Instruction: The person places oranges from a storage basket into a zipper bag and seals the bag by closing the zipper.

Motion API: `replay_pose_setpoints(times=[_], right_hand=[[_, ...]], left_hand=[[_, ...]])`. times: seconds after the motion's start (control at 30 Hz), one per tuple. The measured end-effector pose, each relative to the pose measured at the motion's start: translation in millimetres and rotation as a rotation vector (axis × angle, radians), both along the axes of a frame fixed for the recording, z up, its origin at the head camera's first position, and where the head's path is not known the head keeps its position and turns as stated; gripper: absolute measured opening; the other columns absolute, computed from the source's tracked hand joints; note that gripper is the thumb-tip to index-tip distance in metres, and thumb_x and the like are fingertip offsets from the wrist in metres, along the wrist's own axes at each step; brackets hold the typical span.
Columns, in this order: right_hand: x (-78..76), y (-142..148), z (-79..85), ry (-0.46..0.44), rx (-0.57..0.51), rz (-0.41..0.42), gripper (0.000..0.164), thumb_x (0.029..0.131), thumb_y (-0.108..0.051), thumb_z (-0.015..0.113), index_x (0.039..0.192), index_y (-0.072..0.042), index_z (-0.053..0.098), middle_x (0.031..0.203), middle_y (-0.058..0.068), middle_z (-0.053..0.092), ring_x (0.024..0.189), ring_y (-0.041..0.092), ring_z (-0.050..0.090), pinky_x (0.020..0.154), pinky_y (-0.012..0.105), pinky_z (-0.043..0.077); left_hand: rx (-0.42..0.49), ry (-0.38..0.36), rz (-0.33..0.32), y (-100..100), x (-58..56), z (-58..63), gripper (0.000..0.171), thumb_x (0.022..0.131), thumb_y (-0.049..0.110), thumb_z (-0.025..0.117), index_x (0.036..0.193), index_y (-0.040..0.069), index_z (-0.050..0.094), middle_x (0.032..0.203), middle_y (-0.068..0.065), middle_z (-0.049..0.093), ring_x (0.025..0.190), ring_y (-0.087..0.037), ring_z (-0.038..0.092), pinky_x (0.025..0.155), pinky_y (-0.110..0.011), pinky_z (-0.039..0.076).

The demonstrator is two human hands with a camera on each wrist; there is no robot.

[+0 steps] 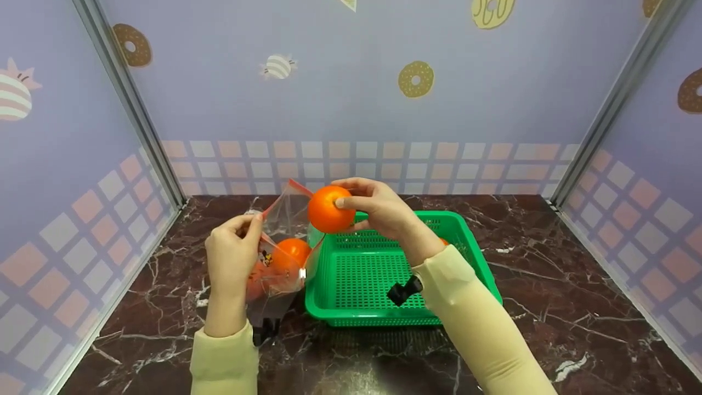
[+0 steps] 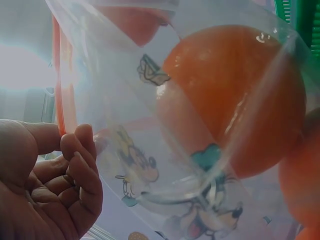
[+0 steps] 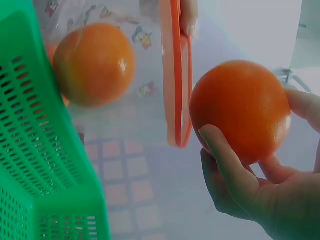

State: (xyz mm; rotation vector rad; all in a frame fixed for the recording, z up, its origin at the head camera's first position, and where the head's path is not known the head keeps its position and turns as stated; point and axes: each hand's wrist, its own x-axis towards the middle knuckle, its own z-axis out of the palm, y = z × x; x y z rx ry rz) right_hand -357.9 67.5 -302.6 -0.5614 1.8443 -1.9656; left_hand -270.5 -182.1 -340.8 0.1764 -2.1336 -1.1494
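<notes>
My left hand [image 1: 233,249] pinches the red-edged rim of a clear zip bag [image 1: 282,214] printed with cartoon figures. Inside the bag lies an orange [image 1: 292,253], with more orange fruit below it, partly veiled by the plastic; the left wrist view shows the bagged orange [image 2: 235,100] close up. My right hand [image 1: 378,208] grips another orange [image 1: 330,209] between thumb and fingers, right at the bag's mouth. Seen from the right wrist, this held orange [image 3: 241,111] is just beside the red zip edge [image 3: 175,75].
A green plastic basket [image 1: 403,321] stands on the dark marbled tabletop [image 1: 570,285], under my right forearm. A bit of orange fruit [image 1: 444,241] shows in it behind my right wrist. Patterned walls [image 1: 351,109] enclose the table at the back and both sides.
</notes>
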Motion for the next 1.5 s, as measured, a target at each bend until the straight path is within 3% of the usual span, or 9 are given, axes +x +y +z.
replay_pose_setpoints(times=[0.3,0.7,1.07,1.27,1.5], right_hand=[[7.9,-25,7.8,0.131,0.092,-0.043,0.051,0.090,-0.017,0.076,0.138,-0.016,0.061,0.139,0.009,0.061,0.118,0.027,0.066,0.081,0.039,0.063],[13.8,-54,-2.5,0.431,0.276,-0.153,0.052,0.090,-0.018,0.077,0.139,-0.016,0.060,0.139,0.010,0.061,0.122,0.026,0.063,0.096,0.040,0.058],[14.7,-66,-12.6,0.622,0.476,-0.152,0.055,0.091,-0.013,0.079,0.142,-0.013,0.058,0.147,0.008,0.057,0.126,0.028,0.061,0.105,0.043,0.054],[15.4,-65,-16.1,0.688,0.467,-0.136,0.054,0.093,-0.010,0.077,0.143,-0.011,0.057,0.148,0.007,0.057,0.129,0.028,0.060,0.107,0.042,0.053],[15.1,-60,-19.1,0.711,0.467,-0.125,0.044,0.096,-0.014,0.073,0.139,-0.012,0.060,0.139,0.005,0.063,0.126,0.023,0.062,0.093,0.036,0.055]], left_hand=[[0.006,-0.006,-0.006,0,0.5,0.6,0.022,0.100,0.021,0.067,0.097,0.004,0.081,0.066,-0.007,0.066,0.049,-0.004,0.045,0.053,-0.021,0.036],[0.000,0.006,0.003,0,-0.3,0.4,0.021,0.099,0.020,0.068,0.096,0.004,0.081,0.066,-0.007,0.065,0.051,-0.007,0.046,0.055,-0.020,0.036],[0.001,0.010,-0.004,1,-0.2,-0.6,0.021,0.099,0.019,0.068,0.096,0.002,0.081,0.069,-0.010,0.068,0.052,-0.005,0.046,0.053,-0.019,0.036],[0.002,0.007,-0.006,1,-0.1,-0.5,0.021,0.099,0.019,0.067,0.097,0.003,0.081,0.069,-0.011,0.069,0.051,-0.005,0.047,0.053,-0.020,0.036],[-0.017,0.016,0.010,1,-1.1,-0.5,0.021,0.099,0.018,0.068,0.097,0.003,0.081,0.068,-0.012,0.070,0.050,-0.006,0.048,0.053,-0.020,0.037]])
